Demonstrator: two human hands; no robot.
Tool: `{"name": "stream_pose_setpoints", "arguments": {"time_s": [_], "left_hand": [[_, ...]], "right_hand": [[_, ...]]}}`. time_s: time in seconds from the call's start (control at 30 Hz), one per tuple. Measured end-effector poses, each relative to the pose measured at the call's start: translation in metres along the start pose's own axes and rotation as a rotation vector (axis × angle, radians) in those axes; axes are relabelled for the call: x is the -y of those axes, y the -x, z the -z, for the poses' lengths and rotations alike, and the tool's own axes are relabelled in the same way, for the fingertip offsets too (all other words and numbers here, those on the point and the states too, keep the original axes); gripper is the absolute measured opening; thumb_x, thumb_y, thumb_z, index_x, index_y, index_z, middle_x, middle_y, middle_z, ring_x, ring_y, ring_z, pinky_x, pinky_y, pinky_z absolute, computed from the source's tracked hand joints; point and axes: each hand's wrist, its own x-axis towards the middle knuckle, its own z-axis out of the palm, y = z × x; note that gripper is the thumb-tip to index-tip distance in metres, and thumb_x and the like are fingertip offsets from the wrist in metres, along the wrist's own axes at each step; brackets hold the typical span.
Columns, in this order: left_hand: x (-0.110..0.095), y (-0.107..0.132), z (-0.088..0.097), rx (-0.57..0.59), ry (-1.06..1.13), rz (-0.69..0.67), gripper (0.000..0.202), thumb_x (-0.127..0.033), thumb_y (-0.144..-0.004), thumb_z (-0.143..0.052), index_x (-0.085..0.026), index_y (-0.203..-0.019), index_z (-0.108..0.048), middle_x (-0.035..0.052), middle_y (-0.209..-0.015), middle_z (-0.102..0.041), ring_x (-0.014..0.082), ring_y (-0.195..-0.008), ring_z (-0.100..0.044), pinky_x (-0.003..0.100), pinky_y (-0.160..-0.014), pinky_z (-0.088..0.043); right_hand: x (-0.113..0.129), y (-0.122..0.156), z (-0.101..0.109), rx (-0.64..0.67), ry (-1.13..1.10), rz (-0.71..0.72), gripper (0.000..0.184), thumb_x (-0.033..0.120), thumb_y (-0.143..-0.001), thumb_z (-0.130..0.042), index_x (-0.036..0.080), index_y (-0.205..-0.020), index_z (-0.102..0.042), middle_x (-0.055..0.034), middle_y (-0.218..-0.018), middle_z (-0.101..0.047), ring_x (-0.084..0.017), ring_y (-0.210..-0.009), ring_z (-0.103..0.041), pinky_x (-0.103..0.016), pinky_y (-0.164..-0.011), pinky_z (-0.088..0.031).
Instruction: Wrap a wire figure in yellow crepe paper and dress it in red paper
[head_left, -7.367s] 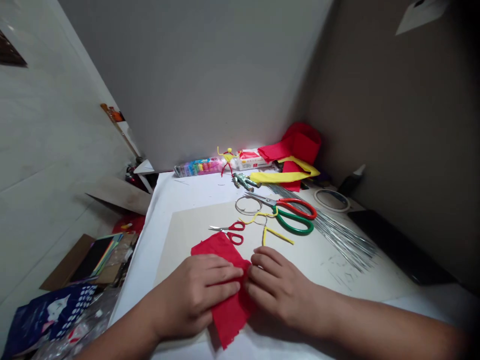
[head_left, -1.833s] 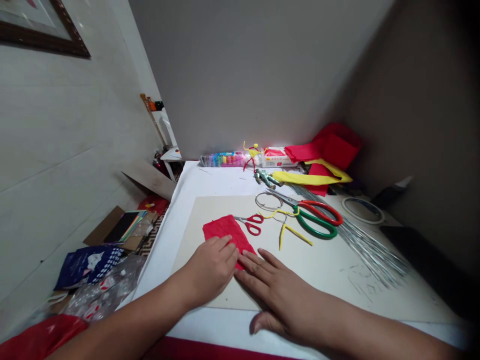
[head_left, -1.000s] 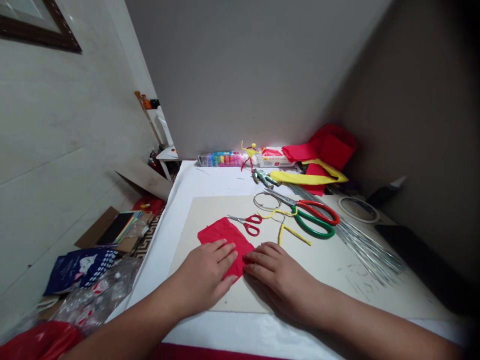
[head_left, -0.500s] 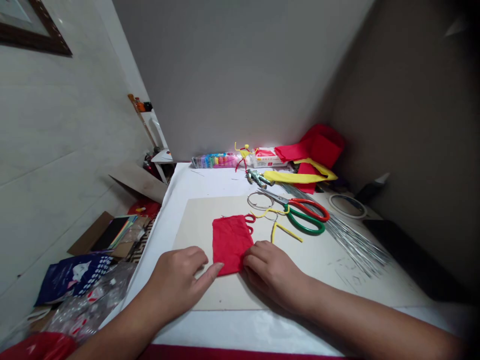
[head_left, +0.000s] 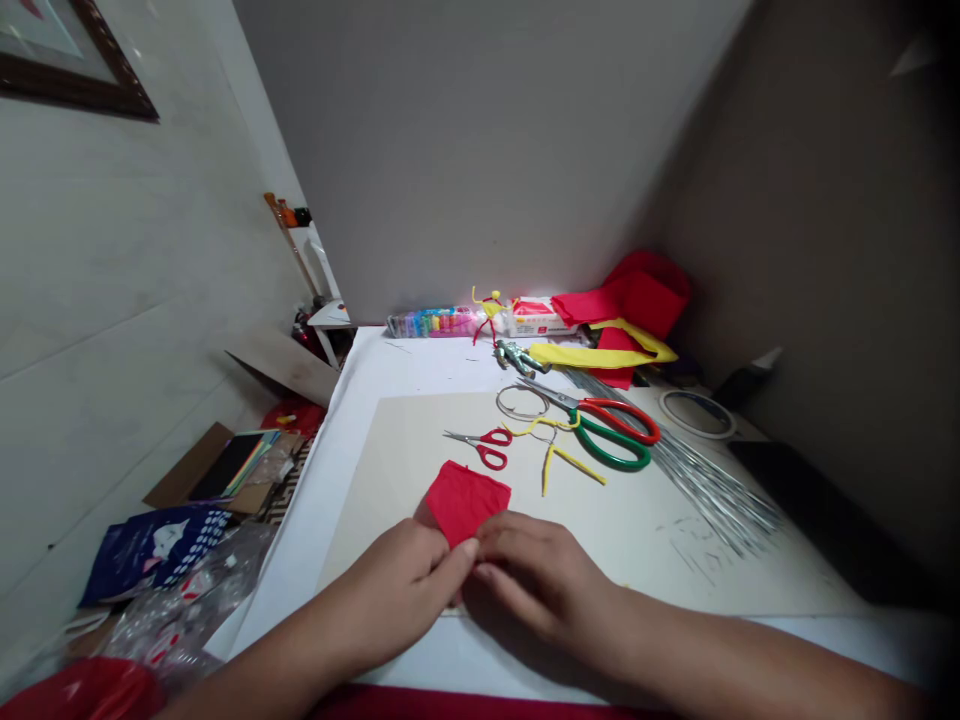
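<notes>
A piece of red cloth (head_left: 469, 497) is pinched at its near edge between my two hands, just above the beige board (head_left: 397, 440). My left hand (head_left: 420, 580) closes on it with the thumb on top. Close beside it, my right hand (head_left: 536, 570) grips the same edge, its fingers curled; their tips are partly hidden. Beyond the cloth lie small red-handled scissors (head_left: 484, 442). To their right are bent yellow wire pieces (head_left: 566, 462) and large scissors (head_left: 611, 415) with red and green handles.
A bundle of silvery wires (head_left: 697, 480) and a roll of tape (head_left: 697, 413) lie to the right. At the back stand a yellow-and-red wire figure (head_left: 490, 308), a pack of coloured clay (head_left: 431, 322), a yellow strip (head_left: 592, 356) and red cloth (head_left: 649, 295). Clutter fills the floor at left.
The red cloth was lying flat over the small scissors; now it is drawn towards me and raised at its near edge. The small scissors are uncovered. My hands have come together.
</notes>
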Motion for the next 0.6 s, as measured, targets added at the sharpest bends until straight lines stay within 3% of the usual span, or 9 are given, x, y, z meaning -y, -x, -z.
{"name": "stream_pose_setpoints", "arguments": {"time_s": [0.1, 0.17, 0.3, 0.37, 0.43, 0.53, 0.6], "left_hand": [[-0.005, 0.000, 0.007, 0.017, -0.002, -0.045, 0.045, -0.033, -0.093, -0.030, -0.015, -0.063, -0.058, -0.0016, -0.062, -0.060, 0.0108, -0.057, -0.053, 0.020, -0.055, -0.038], [-0.009, 0.003, 0.012, 0.122, -0.013, -0.134, 0.040, -0.027, -0.093, -0.032, -0.017, -0.065, -0.058, -0.0033, -0.065, -0.060, 0.0093, -0.058, -0.053, 0.018, -0.056, -0.039], [-0.023, 0.010, 0.015, 0.268, -0.168, -0.317, 0.021, -0.023, -0.089, -0.043, -0.020, -0.079, -0.062, -0.0042, -0.068, -0.062, 0.0096, -0.054, -0.050, 0.019, -0.052, -0.038], [-0.030, 0.009, 0.015, 0.289, -0.213, -0.424, 0.016, -0.022, -0.087, -0.047, -0.022, -0.091, -0.062, -0.0021, -0.084, -0.066, 0.0115, -0.065, -0.056, 0.019, -0.061, -0.043], [-0.035, 0.005, 0.016, 0.294, -0.230, -0.485, 0.018, -0.022, -0.088, -0.046, -0.023, -0.095, -0.062, 0.0000, -0.094, -0.067, 0.0132, -0.073, -0.059, 0.021, -0.067, -0.044], [-0.036, -0.004, 0.019, 0.341, -0.272, -0.476, 0.018, -0.024, -0.087, -0.045, -0.020, -0.083, -0.062, -0.0007, -0.077, -0.065, 0.0118, -0.061, -0.054, 0.021, -0.056, -0.040], [-0.033, -0.009, 0.020, 0.384, -0.256, -0.440, 0.021, -0.025, -0.086, -0.046, -0.019, -0.072, -0.061, -0.0017, -0.064, -0.060, 0.0103, -0.053, -0.047, 0.021, -0.052, -0.036]], "right_hand": [[0.000, -0.002, 0.009, -0.077, 0.003, 0.020, 0.019, 0.016, -0.088, -0.050, 0.019, -0.105, -0.060, -0.0079, -0.099, -0.063, -0.017, -0.094, -0.058, -0.031, -0.084, -0.047], [-0.002, -0.002, 0.017, -0.112, -0.020, -0.013, 0.031, 0.020, -0.087, -0.054, 0.020, -0.117, -0.055, -0.0102, -0.117, -0.058, -0.020, -0.112, -0.051, -0.037, -0.097, -0.042], [-0.004, 0.000, 0.031, 0.107, -0.239, -0.128, 0.073, 0.034, -0.079, -0.067, 0.025, -0.141, -0.030, -0.0107, -0.145, -0.033, -0.024, -0.135, -0.029, -0.044, -0.110, -0.025], [-0.003, 0.001, 0.034, 0.216, -0.459, -0.150, 0.082, 0.039, -0.077, -0.068, 0.026, -0.144, -0.022, -0.0112, -0.141, -0.039, -0.022, -0.130, -0.037, -0.041, -0.106, -0.032], [-0.002, 0.000, 0.037, 0.253, -0.592, -0.156, 0.076, 0.039, -0.077, -0.068, 0.025, -0.141, -0.030, -0.0099, -0.124, -0.053, -0.020, -0.115, -0.052, -0.036, -0.098, -0.042], [-0.003, -0.005, 0.044, 0.247, -0.567, -0.130, 0.037, 0.031, -0.075, -0.072, 0.017, -0.109, -0.063, -0.0057, -0.094, -0.062, -0.018, -0.093, -0.060, -0.035, -0.090, -0.046], [-0.004, -0.007, 0.050, 0.218, -0.533, -0.104, 0.022, 0.025, -0.073, -0.073, 0.016, -0.091, -0.067, -0.0066, -0.095, -0.061, -0.019, -0.097, -0.058, -0.037, -0.094, -0.042]]}}
